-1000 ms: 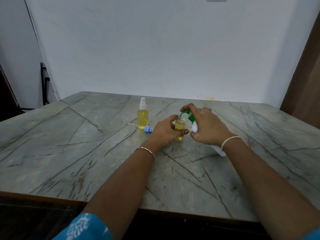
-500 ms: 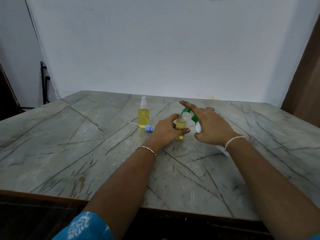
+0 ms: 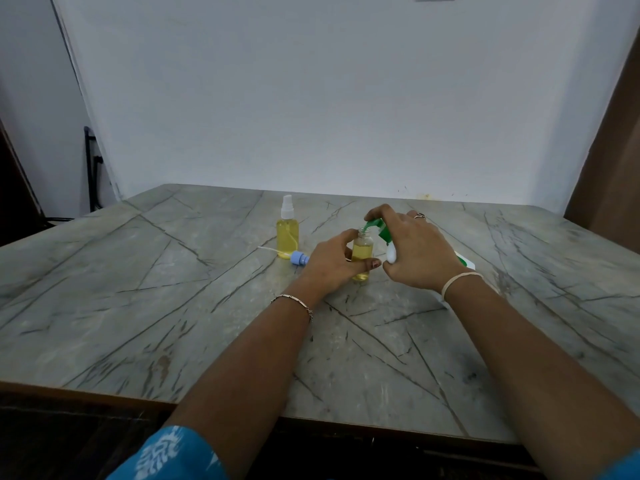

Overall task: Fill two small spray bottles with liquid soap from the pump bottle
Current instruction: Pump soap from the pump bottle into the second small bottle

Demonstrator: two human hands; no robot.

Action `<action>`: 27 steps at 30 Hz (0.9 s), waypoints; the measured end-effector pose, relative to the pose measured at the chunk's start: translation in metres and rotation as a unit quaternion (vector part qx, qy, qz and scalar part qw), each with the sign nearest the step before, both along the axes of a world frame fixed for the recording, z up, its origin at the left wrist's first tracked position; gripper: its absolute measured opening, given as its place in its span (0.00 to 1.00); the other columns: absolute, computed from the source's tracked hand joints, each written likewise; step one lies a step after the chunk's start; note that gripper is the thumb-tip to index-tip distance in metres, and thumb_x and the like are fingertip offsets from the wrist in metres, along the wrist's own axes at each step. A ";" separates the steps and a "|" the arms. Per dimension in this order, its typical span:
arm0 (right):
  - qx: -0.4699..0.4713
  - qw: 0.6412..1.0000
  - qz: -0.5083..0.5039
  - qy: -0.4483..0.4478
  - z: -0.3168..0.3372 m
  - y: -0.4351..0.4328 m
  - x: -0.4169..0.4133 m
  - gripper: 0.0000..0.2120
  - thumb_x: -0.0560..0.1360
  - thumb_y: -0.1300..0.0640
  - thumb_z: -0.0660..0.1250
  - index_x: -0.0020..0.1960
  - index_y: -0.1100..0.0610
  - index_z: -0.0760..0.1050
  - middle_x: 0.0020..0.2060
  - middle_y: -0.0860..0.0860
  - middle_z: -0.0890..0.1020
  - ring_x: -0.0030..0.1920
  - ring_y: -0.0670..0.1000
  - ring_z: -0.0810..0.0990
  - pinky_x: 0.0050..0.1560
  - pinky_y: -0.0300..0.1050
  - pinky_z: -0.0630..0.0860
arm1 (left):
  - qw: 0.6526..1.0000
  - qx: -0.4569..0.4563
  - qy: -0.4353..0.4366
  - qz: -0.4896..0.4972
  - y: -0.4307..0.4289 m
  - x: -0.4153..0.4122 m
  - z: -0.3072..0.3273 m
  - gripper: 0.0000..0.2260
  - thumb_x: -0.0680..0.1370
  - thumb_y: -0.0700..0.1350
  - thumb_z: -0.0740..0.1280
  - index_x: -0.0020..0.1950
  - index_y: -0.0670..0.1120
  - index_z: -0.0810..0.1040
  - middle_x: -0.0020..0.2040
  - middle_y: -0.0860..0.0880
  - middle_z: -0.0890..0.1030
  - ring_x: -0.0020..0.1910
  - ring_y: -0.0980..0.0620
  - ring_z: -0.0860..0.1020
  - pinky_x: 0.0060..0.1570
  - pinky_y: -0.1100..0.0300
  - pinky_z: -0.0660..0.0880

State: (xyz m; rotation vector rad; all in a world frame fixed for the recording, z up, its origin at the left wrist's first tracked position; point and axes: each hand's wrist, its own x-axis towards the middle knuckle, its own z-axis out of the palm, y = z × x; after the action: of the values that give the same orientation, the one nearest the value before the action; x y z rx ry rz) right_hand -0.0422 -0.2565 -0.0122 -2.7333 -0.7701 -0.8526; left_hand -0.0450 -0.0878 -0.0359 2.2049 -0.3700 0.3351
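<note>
A person's two bare forearms reach across a grey veined stone table (image 3: 173,306) toward its far middle, at about 12 o'clock from the viewer. The left hand (image 3: 329,263) curls its fingers and thumb around a small open spray bottle (image 3: 362,252), which stands upright and is nearly full of yellow liquid. At that bottle's 3 o'clock, the right hand (image 3: 420,254) wraps over a tilted white pump bottle (image 3: 391,255), forefinger bent on top of its green pump head (image 3: 375,225), whose spout sits right at the small bottle's mouth. At 9 o'clock, just past the left hand, lies a blue spray top (image 3: 299,258) with its thin tube. At 10 o'clock stands a second spray bottle (image 3: 287,233), capped in white and filled with yellow liquid.
</note>
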 end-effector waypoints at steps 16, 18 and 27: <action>-0.048 0.998 -0.025 0.012 0.004 -0.004 -0.009 0.39 0.67 0.54 0.69 0.73 0.41 0.54 0.47 0.50 0.77 0.49 0.54 0.73 0.51 0.52 0.77 | 1.000 0.002 0.006 0.007 -0.001 0.000 0.000 0.29 0.72 0.55 0.73 0.70 0.49 0.69 0.52 0.47 0.81 0.48 0.53 0.77 0.49 0.63 0.69; -0.042 0.999 -0.026 0.012 0.003 -0.002 -0.009 0.38 0.67 0.54 0.70 0.71 0.42 0.55 0.49 0.51 0.79 0.49 0.54 0.74 0.52 0.53 0.77 | 1.000 0.002 0.005 0.007 0.000 0.000 0.000 0.29 0.72 0.55 0.73 0.70 0.49 0.69 0.52 0.48 0.81 0.47 0.54 0.77 0.48 0.63 0.69; -0.031 0.999 -0.033 -0.013 0.000 0.001 -0.004 0.35 0.66 0.54 0.71 0.68 0.44 0.58 0.53 0.51 0.79 0.51 0.54 0.74 0.52 0.53 0.76 | 1.000 0.003 0.003 0.006 0.000 0.002 -0.002 0.29 0.72 0.55 0.73 0.70 0.50 0.70 0.53 0.45 0.82 0.47 0.52 0.78 0.48 0.63 0.70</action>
State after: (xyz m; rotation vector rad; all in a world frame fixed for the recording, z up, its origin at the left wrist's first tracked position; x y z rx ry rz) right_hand -0.0460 -0.2554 -0.0119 -2.8205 -0.7277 -0.8949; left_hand -0.0432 -0.0877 -0.0377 2.2137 -0.3533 0.3338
